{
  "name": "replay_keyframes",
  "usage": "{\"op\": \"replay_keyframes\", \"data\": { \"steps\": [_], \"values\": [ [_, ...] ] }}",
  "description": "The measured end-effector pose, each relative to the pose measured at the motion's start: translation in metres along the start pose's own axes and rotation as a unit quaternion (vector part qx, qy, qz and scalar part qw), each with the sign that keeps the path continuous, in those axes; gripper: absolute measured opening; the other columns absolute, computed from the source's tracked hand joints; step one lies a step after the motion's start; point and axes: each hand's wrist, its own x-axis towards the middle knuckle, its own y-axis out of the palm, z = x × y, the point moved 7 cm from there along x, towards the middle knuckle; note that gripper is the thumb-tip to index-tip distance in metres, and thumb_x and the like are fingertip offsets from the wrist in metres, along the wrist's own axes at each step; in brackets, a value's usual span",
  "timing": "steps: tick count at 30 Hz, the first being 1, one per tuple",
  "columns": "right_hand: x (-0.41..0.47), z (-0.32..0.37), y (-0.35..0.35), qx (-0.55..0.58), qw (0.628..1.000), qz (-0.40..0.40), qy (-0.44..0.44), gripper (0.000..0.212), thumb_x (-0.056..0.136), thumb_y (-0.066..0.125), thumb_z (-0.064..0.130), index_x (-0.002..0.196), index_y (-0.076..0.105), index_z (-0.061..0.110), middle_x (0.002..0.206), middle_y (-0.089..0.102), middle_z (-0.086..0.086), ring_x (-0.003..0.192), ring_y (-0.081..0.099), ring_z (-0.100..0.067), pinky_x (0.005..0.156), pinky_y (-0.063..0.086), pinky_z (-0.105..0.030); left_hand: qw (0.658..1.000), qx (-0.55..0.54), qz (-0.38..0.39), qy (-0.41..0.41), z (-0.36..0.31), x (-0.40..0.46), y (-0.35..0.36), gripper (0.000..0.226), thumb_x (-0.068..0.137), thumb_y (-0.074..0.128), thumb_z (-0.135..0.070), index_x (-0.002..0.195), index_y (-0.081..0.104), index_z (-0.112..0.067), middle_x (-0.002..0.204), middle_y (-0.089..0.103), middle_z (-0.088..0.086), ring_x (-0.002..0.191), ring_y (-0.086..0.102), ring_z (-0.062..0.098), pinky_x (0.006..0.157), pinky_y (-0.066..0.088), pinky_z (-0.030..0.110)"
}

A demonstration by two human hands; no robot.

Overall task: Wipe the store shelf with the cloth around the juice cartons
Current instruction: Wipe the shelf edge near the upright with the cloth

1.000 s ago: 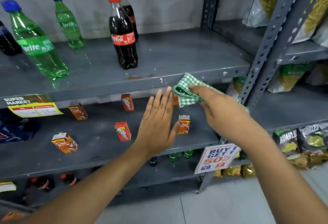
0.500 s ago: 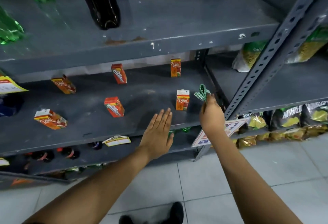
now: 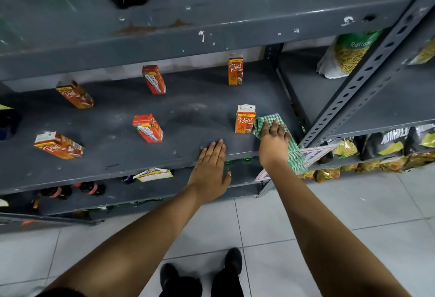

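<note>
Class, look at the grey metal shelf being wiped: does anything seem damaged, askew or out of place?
Yes. The upper grey metal shelf's front edge shows rust patches and chipped paint. Below, the orange juice cartons stand scattered at odd angles, such as the front left carton. A yellow price label hangs crooked under the shelf being wiped.

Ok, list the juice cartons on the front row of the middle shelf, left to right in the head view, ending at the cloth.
Tilted carton at far left → leaning carton in the middle → upright Real carton → green checked cloth under the right hand.
</note>
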Motion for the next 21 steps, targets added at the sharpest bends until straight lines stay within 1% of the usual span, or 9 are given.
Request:
{"op": "replay_keyframes", "data": {
  "steps": [6, 9, 11, 14, 16, 18, 19, 21],
  "values": [
    [-0.037, 0.010, 0.009, -0.012, 1.000, 0.002, -0.021, 0.066, 0.092, 0.035, 0.005, 0.151, 0.004, 0.007, 0.158, 0.005, -0.023, 0.146, 0.007, -0.040, 0.120, 0.009, -0.049, 1.000, 0.019, 0.014, 0.011, 0.004, -0.005, 0.003, 0.072, 0.103, 0.026, -0.042, 0.156, -0.009, -0.009, 0.165, -0.015, 0.005, 0.150, -0.019, 0.020, 0.122, -0.011, 0.035],
    [-0.050, 0.021, 0.012, -0.028, 0.999, 0.013, -0.041, 0.068, 0.092, 0.036, 0.005, 0.151, 0.002, 0.008, 0.159, 0.005, -0.020, 0.146, 0.007, -0.039, 0.121, 0.010, -0.046, 0.999, 0.026, 0.008, 0.029, 0.007, -0.013, 0.004, 0.070, 0.103, 0.025, -0.039, 0.156, -0.009, -0.009, 0.165, -0.015, 0.005, 0.150, -0.019, 0.019, 0.121, -0.012, 0.033],
    [-0.060, 0.035, 0.014, -0.031, 0.996, 0.024, -0.077, 0.073, 0.089, 0.039, 0.003, 0.151, 0.000, 0.009, 0.160, 0.003, -0.018, 0.146, 0.007, -0.039, 0.121, 0.010, -0.045, 0.999, 0.025, -0.002, 0.036, 0.010, -0.019, 0.005, 0.069, 0.102, 0.024, -0.039, 0.157, -0.005, -0.008, 0.166, -0.010, 0.005, 0.151, -0.014, 0.020, 0.122, -0.009, 0.034],
    [-0.072, 0.055, 0.015, -0.028, 0.989, 0.037, -0.139, 0.076, 0.088, 0.041, 0.002, 0.151, 0.000, 0.012, 0.160, 0.002, -0.015, 0.147, 0.005, -0.038, 0.122, 0.008, -0.042, 0.998, 0.042, -0.025, 0.038, 0.020, -0.032, 0.009, 0.069, 0.100, 0.022, -0.041, 0.157, 0.007, -0.005, 0.166, 0.003, 0.009, 0.153, -0.001, 0.023, 0.123, 0.001, 0.037],
    [-0.079, 0.066, 0.011, 0.023, 0.982, 0.044, -0.181, 0.076, 0.086, 0.041, -0.003, 0.151, 0.007, 0.016, 0.161, 0.007, -0.010, 0.148, 0.007, -0.033, 0.120, 0.012, -0.038, 0.998, 0.046, -0.027, 0.019, 0.030, -0.043, 0.012, 0.070, 0.099, 0.026, -0.041, 0.157, 0.010, -0.004, 0.166, 0.007, 0.011, 0.153, 0.004, 0.025, 0.124, 0.005, 0.038],
    [-0.086, 0.076, -0.004, 0.129, 0.968, 0.020, -0.215, 0.074, 0.085, 0.038, -0.009, 0.150, 0.018, 0.018, 0.160, 0.018, -0.006, 0.147, 0.014, -0.028, 0.118, 0.018, -0.034, 0.999, 0.036, -0.034, -0.015, 0.042, -0.051, 0.010, 0.073, 0.098, 0.028, -0.043, 0.156, 0.010, -0.003, 0.165, 0.006, 0.011, 0.153, 0.005, 0.026, 0.124, 0.007, 0.039],
    [-0.087, 0.080, -0.012, 0.165, 0.961, -0.013, -0.221, 0.073, 0.084, 0.038, -0.011, 0.150, 0.021, 0.017, 0.159, 0.021, -0.007, 0.147, 0.016, -0.028, 0.118, 0.018, -0.034, 0.998, 0.031, -0.041, -0.034, 0.049, -0.054, 0.007, 0.074, 0.097, 0.028, -0.044, 0.156, 0.009, -0.003, 0.165, 0.005, 0.011, 0.153, 0.004, 0.027, 0.124, 0.006, 0.039],
    [-0.084, 0.087, -0.019, 0.170, 0.959, -0.095, -0.204, 0.072, 0.082, 0.041, -0.013, 0.149, 0.024, 0.010, 0.156, 0.025, -0.013, 0.146, 0.019, -0.032, 0.119, 0.013, -0.035, 0.996, 0.031, -0.048, -0.066, 0.064, -0.062, 0.003, 0.076, 0.097, 0.026, -0.047, 0.156, 0.009, -0.002, 0.164, 0.003, 0.011, 0.152, 0.004, 0.027, 0.123, 0.006, 0.039]
  ]
}}
